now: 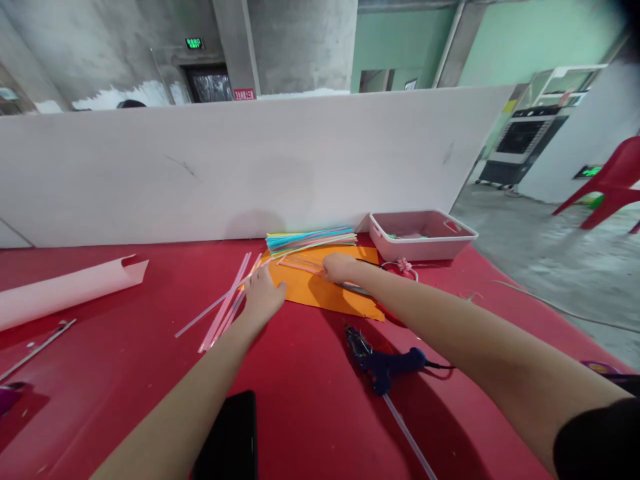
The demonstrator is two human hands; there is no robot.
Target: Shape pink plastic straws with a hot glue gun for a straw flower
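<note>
My left hand point(263, 293) reaches over several pink strips point(225, 310) on the red table, its fingers bent down near their upper ends; what they hold, if anything, is hidden. A thin pale stick crosses the strips. My right hand point(339, 267) is closed at the orange sheet point(320, 293), beside thin clear-pink strips point(303, 265) that run left from its fingertips. Whether it grips them is too small to tell. A bundle of blue, yellow and pink strips point(310, 240) lies behind both hands, against the white panel.
A pink basket point(425, 249) stands back right. Nearer are a blue glue gun point(385, 363) with its glue stick and a black phone-like object point(233, 440). Rolled pink paper point(75, 290) lies left. A white panel point(250, 173) borders the table's back.
</note>
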